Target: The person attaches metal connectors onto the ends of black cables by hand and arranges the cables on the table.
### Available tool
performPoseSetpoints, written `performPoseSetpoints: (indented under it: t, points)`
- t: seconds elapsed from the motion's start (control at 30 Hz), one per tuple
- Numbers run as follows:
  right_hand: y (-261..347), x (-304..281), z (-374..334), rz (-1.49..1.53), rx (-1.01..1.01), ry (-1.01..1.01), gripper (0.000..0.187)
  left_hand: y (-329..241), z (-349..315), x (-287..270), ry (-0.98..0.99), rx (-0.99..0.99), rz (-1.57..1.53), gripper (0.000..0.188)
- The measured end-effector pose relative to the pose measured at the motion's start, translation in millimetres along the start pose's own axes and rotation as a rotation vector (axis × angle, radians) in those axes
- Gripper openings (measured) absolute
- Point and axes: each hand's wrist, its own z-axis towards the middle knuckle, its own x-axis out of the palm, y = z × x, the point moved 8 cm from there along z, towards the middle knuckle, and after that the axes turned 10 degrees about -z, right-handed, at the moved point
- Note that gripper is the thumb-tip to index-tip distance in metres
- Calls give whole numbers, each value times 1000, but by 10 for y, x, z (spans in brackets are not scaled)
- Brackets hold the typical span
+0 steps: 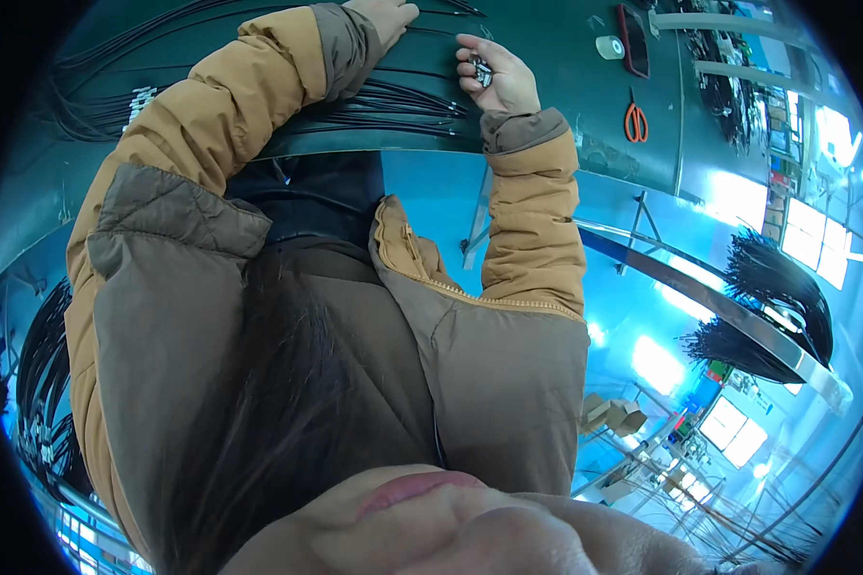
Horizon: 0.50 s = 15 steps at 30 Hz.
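Note:
My left hand [385,19] is at the upper edge of the picture, over the green table, its fingers closed on a thin black cable [430,31]. The cable's end reaches toward my right hand [501,79]. Small silvery metal pieces [482,72] lie in the curled fingers of that hand, palm partly turned up. Its thumb and forefinger tips are near the cable end; I cannot tell whether they touch it. Below both hands, a row of black cables [403,99] lies on the table, with tips pointing right.
Right of my hands are orange-handled scissors [636,123], a white roll [609,47] and a dark red-edged phone [633,40]. More cables with pale ends [142,103] lie at left. Black cable bundles [781,287] hang on a metal rail beyond the table's right side.

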Motion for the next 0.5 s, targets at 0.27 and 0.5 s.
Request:
performPoseSetpoints:
  t: [0.27,0.5]
  points:
    - [4,-109,63,39,-133,65,18,-180,-22,-131,-165,86,-299,15]
    - [24,10,39,61,-172,109,19,-225,-84,-146,-195,151,-279,15]
